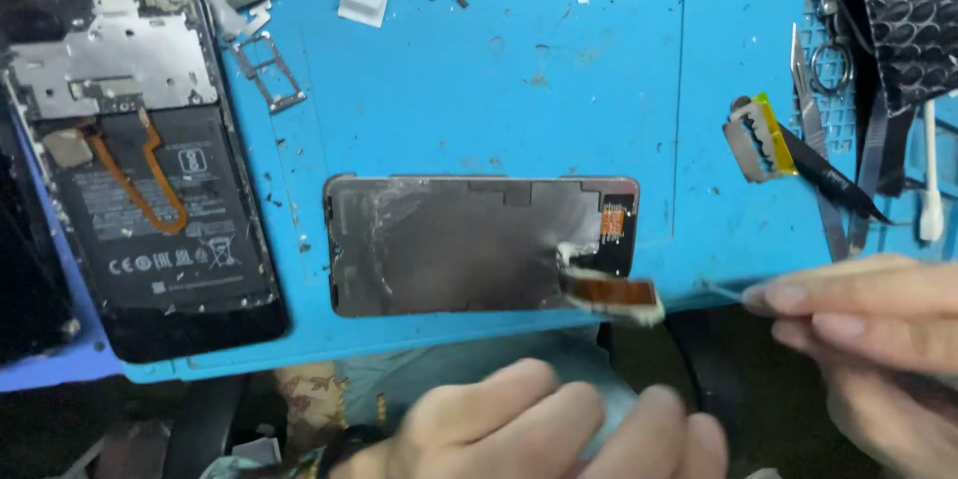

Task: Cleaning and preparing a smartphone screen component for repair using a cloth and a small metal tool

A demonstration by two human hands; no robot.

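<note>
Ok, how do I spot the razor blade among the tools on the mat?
Start at the blue work mat and go to its right edge, beside the tweezers. The razor blade lies there: a flat grey piece with a jagged centre slot, the only tool backed by a yellow strip.

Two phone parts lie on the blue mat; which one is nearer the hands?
The detached screen panel lying crosswise mid-mat, with its orange flex cable at the right end. The opened phone body with the black battery sits far left.
</note>
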